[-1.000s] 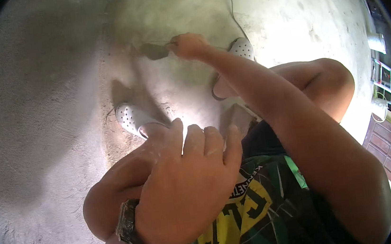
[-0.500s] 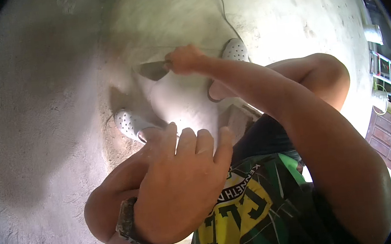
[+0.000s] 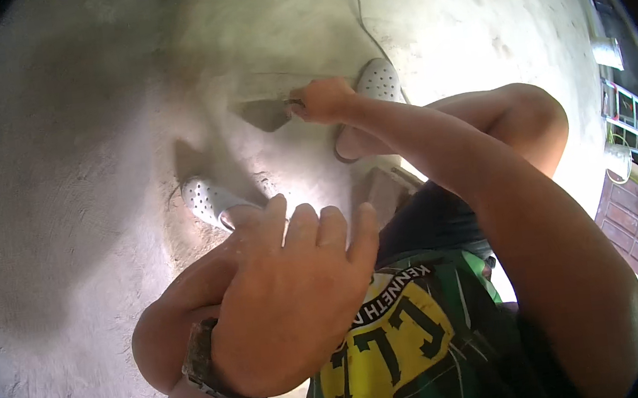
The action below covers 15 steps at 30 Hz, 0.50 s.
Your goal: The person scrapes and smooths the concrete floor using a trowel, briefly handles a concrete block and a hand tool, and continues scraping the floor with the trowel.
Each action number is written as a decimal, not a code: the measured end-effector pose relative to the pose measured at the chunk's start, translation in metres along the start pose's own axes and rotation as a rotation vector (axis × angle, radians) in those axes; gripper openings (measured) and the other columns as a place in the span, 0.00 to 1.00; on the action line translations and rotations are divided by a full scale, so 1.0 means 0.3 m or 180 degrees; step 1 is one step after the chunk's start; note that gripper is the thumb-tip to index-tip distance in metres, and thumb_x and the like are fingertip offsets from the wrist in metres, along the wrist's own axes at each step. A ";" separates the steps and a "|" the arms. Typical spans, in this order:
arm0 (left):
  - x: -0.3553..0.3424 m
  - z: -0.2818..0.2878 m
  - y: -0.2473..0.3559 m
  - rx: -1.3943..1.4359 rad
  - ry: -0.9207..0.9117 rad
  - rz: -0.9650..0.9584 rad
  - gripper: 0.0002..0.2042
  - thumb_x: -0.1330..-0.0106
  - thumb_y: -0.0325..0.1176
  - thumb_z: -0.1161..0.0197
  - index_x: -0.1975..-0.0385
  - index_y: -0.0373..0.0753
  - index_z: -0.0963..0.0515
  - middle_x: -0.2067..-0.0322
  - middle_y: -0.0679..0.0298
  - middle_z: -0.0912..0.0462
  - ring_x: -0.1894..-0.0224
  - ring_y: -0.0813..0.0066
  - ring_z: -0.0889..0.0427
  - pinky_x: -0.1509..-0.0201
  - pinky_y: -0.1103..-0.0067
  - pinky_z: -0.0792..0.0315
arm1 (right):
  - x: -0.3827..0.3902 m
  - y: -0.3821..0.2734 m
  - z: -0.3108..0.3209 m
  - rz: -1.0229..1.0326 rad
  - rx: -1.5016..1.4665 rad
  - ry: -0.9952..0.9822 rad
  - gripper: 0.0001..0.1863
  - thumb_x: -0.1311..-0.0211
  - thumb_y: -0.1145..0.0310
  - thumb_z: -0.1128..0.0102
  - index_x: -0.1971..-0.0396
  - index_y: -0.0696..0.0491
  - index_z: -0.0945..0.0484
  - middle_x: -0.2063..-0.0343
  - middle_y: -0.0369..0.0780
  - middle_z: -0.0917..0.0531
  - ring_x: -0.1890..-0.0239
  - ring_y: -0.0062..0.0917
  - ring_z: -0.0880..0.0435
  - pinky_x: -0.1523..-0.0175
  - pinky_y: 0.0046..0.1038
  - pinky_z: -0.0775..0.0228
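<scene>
A squatting worker's right hand (image 3: 322, 99) grips a trowel (image 3: 267, 113) flat on the wet cement floor (image 3: 84, 185) between white clogs (image 3: 210, 199) — mid-smoothing, steady strokes likely next — left hand (image 3: 290, 295) spread over a knee.

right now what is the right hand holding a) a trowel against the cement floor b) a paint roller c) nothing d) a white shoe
a: the right hand grips the handle of a trowel whose pointed blade lies on the grey cement floor, while the left hand rests on the knee, holding nothing.
</scene>
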<state>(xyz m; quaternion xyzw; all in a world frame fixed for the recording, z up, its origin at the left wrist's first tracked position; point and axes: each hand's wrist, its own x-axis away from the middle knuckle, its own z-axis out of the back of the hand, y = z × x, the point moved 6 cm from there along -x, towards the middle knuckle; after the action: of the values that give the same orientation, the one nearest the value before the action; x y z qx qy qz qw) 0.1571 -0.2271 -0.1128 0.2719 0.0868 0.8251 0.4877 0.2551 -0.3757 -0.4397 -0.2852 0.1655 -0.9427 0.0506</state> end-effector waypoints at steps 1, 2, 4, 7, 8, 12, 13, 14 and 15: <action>0.001 -0.002 0.001 0.0016 -0.0056 0.0006 0.24 0.35 0.43 0.32 0.42 0.37 0.22 0.58 0.57 0.18 0.47 0.59 0.19 0.34 0.63 0.30 | -0.001 0.007 0.010 0.0026 -0.0011 -0.0064 0.23 0.27 0.46 0.50 0.47 0.44 0.16 0.57 0.46 0.11 0.51 0.44 0.13 0.44 0.49 0.24; 0.002 0.002 0.003 0.0017 -0.0049 0.0000 0.24 0.35 0.43 0.32 0.42 0.37 0.22 0.58 0.57 0.18 0.47 0.59 0.19 0.34 0.63 0.30 | 0.000 0.012 0.018 0.0054 -0.0022 -0.0127 0.23 0.27 0.46 0.51 0.46 0.42 0.16 0.57 0.45 0.11 0.50 0.43 0.13 0.44 0.48 0.24; -0.008 0.005 0.003 -0.0180 -0.0024 -0.0016 0.25 0.35 0.43 0.33 0.41 0.37 0.23 0.58 0.57 0.18 0.49 0.58 0.19 0.35 0.62 0.30 | -0.003 0.044 0.031 -0.0211 -0.0071 -0.0074 0.22 0.27 0.46 0.51 0.46 0.42 0.16 0.57 0.45 0.12 0.50 0.43 0.14 0.44 0.48 0.24; -0.013 0.005 0.005 -0.0071 0.0064 -0.0034 0.25 0.33 0.43 0.34 0.40 0.37 0.24 0.58 0.57 0.18 0.49 0.57 0.20 0.36 0.61 0.30 | 0.014 0.008 0.008 -0.0252 0.0056 -0.0157 0.22 0.27 0.47 0.50 0.47 0.43 0.16 0.56 0.45 0.12 0.49 0.44 0.14 0.43 0.48 0.25; -0.012 0.003 0.000 -0.0077 0.0051 -0.0024 0.25 0.33 0.43 0.34 0.40 0.37 0.24 0.58 0.57 0.18 0.49 0.57 0.20 0.36 0.61 0.30 | 0.022 -0.022 -0.008 -0.0048 0.0255 -0.0279 0.22 0.27 0.47 0.50 0.47 0.44 0.16 0.55 0.45 0.12 0.49 0.44 0.14 0.43 0.47 0.25; -0.032 -0.008 -0.012 0.0097 -0.0104 0.0075 0.24 0.33 0.41 0.33 0.40 0.37 0.24 0.57 0.56 0.17 0.49 0.57 0.20 0.37 0.61 0.31 | -0.054 0.120 0.073 -0.0378 -0.0305 0.0118 0.23 0.28 0.47 0.50 0.48 0.46 0.16 0.54 0.45 0.12 0.48 0.45 0.15 0.42 0.47 0.25; -0.033 -0.009 -0.019 0.0167 -0.0087 0.0145 0.24 0.34 0.40 0.33 0.40 0.37 0.24 0.56 0.56 0.17 0.49 0.57 0.20 0.36 0.61 0.31 | -0.074 0.130 0.079 -0.0395 -0.0284 -0.0049 0.24 0.28 0.46 0.48 0.48 0.47 0.15 0.53 0.45 0.12 0.48 0.45 0.15 0.42 0.46 0.25; -0.035 0.000 -0.022 0.0193 -0.0015 0.0128 0.24 0.34 0.40 0.33 0.40 0.36 0.24 0.55 0.54 0.16 0.49 0.54 0.19 0.36 0.60 0.32 | -0.081 0.147 0.079 -0.0415 -0.0267 -0.0214 0.25 0.29 0.44 0.47 0.47 0.48 0.15 0.52 0.45 0.12 0.47 0.45 0.15 0.42 0.45 0.25; -0.039 -0.004 -0.023 0.0185 -0.0029 0.0116 0.24 0.34 0.40 0.33 0.40 0.36 0.24 0.55 0.54 0.16 0.49 0.54 0.19 0.36 0.60 0.32 | -0.076 0.160 0.086 -0.0425 -0.0283 -0.0210 0.25 0.29 0.44 0.47 0.47 0.48 0.15 0.52 0.45 0.12 0.47 0.45 0.15 0.42 0.45 0.25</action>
<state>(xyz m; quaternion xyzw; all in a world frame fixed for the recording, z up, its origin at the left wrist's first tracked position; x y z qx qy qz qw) 0.1661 -0.2333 -0.1209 0.2913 0.1036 0.8297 0.4648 0.2884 -0.4240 -0.4477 -0.3285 0.1860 -0.9258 -0.0196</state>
